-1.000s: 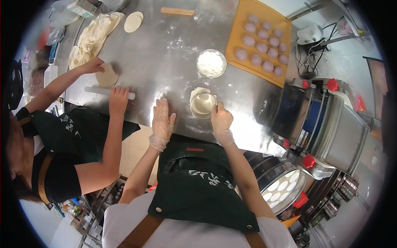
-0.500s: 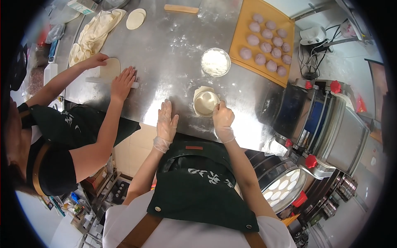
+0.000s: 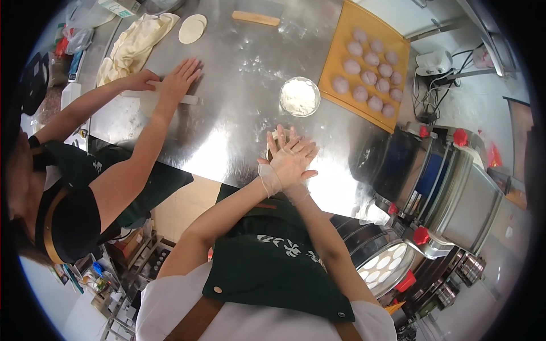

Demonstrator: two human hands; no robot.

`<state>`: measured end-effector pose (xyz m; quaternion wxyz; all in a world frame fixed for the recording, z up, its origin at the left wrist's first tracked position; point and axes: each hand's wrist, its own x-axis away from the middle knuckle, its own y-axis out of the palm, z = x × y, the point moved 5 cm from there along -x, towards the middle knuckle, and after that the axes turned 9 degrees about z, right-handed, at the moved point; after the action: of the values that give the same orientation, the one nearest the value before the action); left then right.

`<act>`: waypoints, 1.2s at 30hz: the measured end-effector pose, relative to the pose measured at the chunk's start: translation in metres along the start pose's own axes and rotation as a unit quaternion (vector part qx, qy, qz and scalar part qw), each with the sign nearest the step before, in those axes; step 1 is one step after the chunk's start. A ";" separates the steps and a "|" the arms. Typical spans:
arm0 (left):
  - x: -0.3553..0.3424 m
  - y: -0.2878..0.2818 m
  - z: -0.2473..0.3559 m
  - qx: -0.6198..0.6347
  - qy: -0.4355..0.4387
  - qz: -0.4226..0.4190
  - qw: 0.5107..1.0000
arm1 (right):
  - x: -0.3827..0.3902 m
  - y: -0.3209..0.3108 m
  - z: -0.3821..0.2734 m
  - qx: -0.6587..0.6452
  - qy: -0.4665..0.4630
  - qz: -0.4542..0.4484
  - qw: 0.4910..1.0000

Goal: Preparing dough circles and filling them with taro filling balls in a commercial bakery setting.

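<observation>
My left hand (image 3: 293, 165), in a clear glove, lies across the back of my right hand with its fingers stretched toward the upper right. Underneath, my right hand (image 3: 282, 137), gloved as well, has its fingers spread over a round cup-like piece. Only a little pale dough (image 3: 275, 135) shows by the right fingers; the cup is mostly hidden by both hands. Just beyond them stands a bowl of white flour (image 3: 300, 96). At the far right, several lilac dough balls (image 3: 371, 58) sit on a yellow board (image 3: 330, 78).
On the left, a co-worker has both hands at a white rolling pin (image 3: 190, 100). Behind are a cream cloth (image 3: 133, 45), pale dough discs (image 3: 192, 29) and a wooden-edged scraper (image 3: 256, 19). A machine with red knobs (image 3: 449, 176) and a steamer of white rounds (image 3: 384, 264) stand right.
My left hand has moved right, onto my right hand. My right hand has gone from the cup's side to flat over it. The co-worker's right hand has shifted forward over the rolling pin.
</observation>
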<state>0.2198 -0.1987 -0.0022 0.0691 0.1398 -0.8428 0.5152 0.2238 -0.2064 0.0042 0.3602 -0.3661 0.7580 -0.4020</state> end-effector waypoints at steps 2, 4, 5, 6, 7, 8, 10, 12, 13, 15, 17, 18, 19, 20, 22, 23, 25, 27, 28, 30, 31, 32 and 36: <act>-0.002 0.009 -0.009 0.545 -0.219 0.207 0.782 | -0.006 0.006 -0.005 0.004 -0.009 -0.003 1.000; 0.002 0.010 -0.020 0.545 -0.154 0.213 0.796 | -0.009 0.010 -0.005 0.040 -0.007 -0.036 0.999; 0.001 0.005 -0.026 0.541 -0.085 0.225 0.806 | -0.012 0.012 -0.003 0.080 -0.008 -0.064 0.995; -0.001 0.002 -0.032 0.543 -0.085 0.224 0.805 | -0.009 0.018 0.002 0.080 -0.006 -0.066 0.995; -0.001 -0.003 -0.035 0.549 -0.075 0.236 0.798 | -0.003 0.023 0.007 0.097 -0.027 -0.034 0.994; -0.001 -0.006 -0.036 0.555 -0.065 0.248 0.791 | -0.003 0.023 0.009 0.113 -0.047 -0.003 0.993; 0.000 -0.011 -0.039 0.560 -0.091 0.248 0.785 | -0.006 0.027 0.014 0.088 -0.035 -0.003 0.996; -0.001 -0.012 -0.046 0.559 -0.120 0.247 0.782 | -0.010 0.027 0.016 0.038 -0.011 0.001 0.999; 0.000 -0.015 -0.050 0.574 -0.104 0.272 0.765 | -0.010 0.026 0.017 0.019 0.004 0.004 1.000; 0.001 -0.018 -0.053 0.587 -0.086 0.299 0.747 | -0.009 0.023 0.017 -0.018 0.032 0.014 0.999; 0.001 -0.016 -0.050 0.590 -0.071 0.280 0.754 | -0.008 0.019 0.017 -0.055 0.056 0.029 0.996; 0.001 -0.017 -0.050 0.588 -0.068 0.285 0.754 | -0.007 0.016 0.017 -0.073 0.068 0.037 0.994; 0.000 -0.018 -0.052 0.595 -0.073 0.304 0.741 | -0.006 0.014 0.018 -0.092 0.078 0.046 0.992; 0.000 -0.019 -0.055 0.601 -0.077 0.323 0.727 | -0.005 0.011 0.019 -0.111 0.088 0.054 0.988; 0.008 -0.019 -0.068 0.585 -0.096 0.362 0.719 | -0.003 0.007 0.023 -0.150 0.108 0.069 0.980; 0.017 -0.016 -0.076 0.571 -0.118 0.394 0.711 | -0.002 0.003 0.023 -0.171 0.119 0.074 0.975; 0.042 0.008 -0.090 0.566 -0.234 0.353 0.707 | -0.004 -0.024 0.032 -0.047 0.089 0.083 0.991; 0.057 0.026 -0.091 0.557 -0.342 0.306 0.692 | -0.001 -0.036 0.041 0.080 0.062 0.091 0.991; 0.055 0.036 -0.079 0.566 -0.340 0.202 0.723 | 0.006 -0.029 0.051 0.075 0.078 0.050 0.993; 0.050 0.051 -0.063 0.569 -0.331 0.093 0.747 | 0.014 -0.014 0.060 0.078 0.077 0.051 0.993; 0.045 0.057 -0.058 0.572 -0.297 0.084 0.760 | 0.018 -0.009 0.057 0.077 0.077 0.047 0.993; 0.040 0.064 -0.056 0.574 -0.264 0.075 0.772 | 0.020 -0.009 0.052 0.069 0.104 0.082 0.989; 0.006 0.070 -0.084 0.560 -0.036 0.153 0.813 | 0.034 -0.003 0.031 0.034 0.225 0.122 0.966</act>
<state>0.1908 -0.0948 -0.0211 -0.1317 0.0422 -0.4205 0.8967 0.2342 -0.2468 -0.0148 0.2388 -0.1581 0.8445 -0.4526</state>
